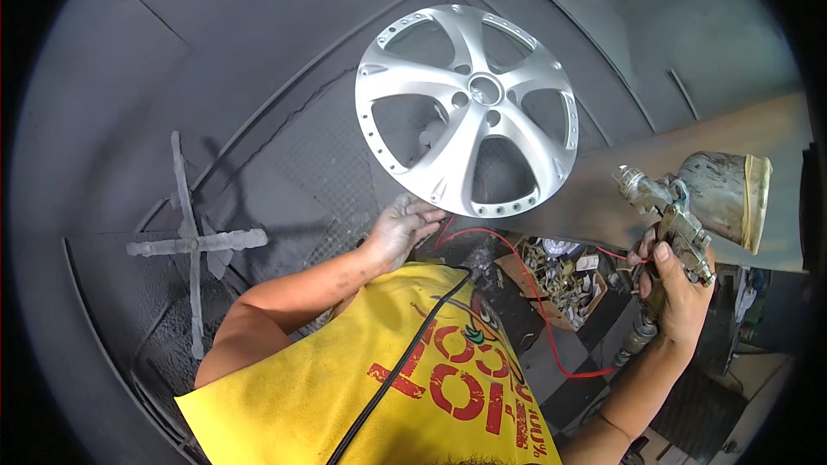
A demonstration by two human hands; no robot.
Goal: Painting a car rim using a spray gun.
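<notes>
A silver five-spoke car wheel rim (pixel 469 151) is in front of me, its face turned toward me. My left hand (pixel 402 228) is at its lower left edge, fingers curled against the edge, with grey dust on the skin. What bears the rim from behind is hidden. On the right, my right hand (pixel 676 288) is wrapped round the handle of a spray gun (pixel 685 232). The gun carries a stained paint cup (pixel 715 194) with a yellowish band at its end. Its nozzle is to the right of the rim, apart from it.
A red air hose (pixel 538 297) loops from the gun's handle toward the rim. Below the rim stands a cardboard box (pixel 560 321) full of small metal parts. At the left is a grey-coated cross-shaped stand (pixel 195 244). A brownish panel (pixel 594 185) runs along the right; grey walls (pixel 198 43) surround the spot.
</notes>
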